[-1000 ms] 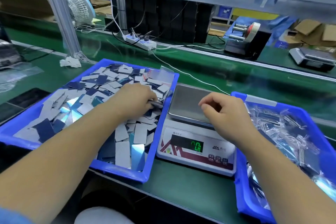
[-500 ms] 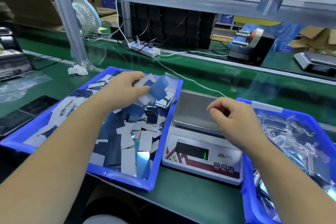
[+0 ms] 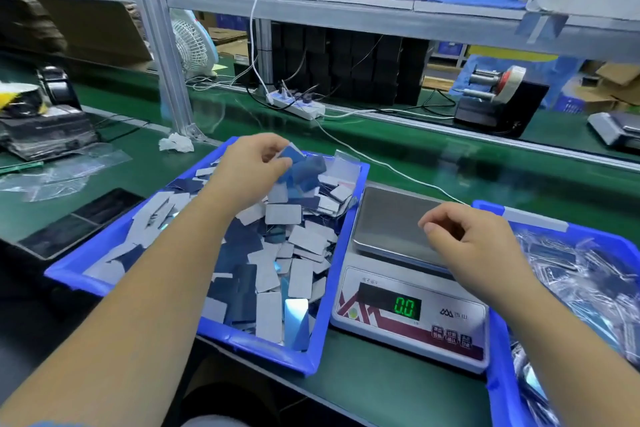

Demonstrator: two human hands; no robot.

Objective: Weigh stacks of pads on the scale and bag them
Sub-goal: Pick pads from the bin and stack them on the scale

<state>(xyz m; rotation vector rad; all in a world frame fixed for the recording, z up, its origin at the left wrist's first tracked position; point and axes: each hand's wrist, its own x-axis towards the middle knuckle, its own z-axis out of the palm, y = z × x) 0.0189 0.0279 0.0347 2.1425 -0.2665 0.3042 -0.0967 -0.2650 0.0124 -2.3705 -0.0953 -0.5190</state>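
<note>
A blue tray (image 3: pixel 322 291) in front of me on the left holds several loose blue and grey pads (image 3: pixel 282 215). My left hand (image 3: pixel 251 166) is raised over its far end and grips a small bunch of blue pads (image 3: pixel 294 158). Right of the tray stands a white scale (image 3: pixel 412 291) with a bare steel pan (image 3: pixel 388 218); its display reads 0.0. My right hand (image 3: pixel 474 246) hovers over the pan's near right part, fingers loosely curled, holding nothing.
A second blue tray (image 3: pixel 498 388) with bagged pads in clear plastic sits at the right. Behind are a green belt, a power strip (image 3: pixel 298 107) with cables, a small fan (image 3: pixel 190 45), a tape dispenser (image 3: pixel 498 97) and a metal post (image 3: pixel 159 45). Clear bags (image 3: pixel 69 166) lie at left.
My left hand has lifted out of the pile with a bunch of pads and moved toward the tray's far end. The right hand has stayed over the scale pan.
</note>
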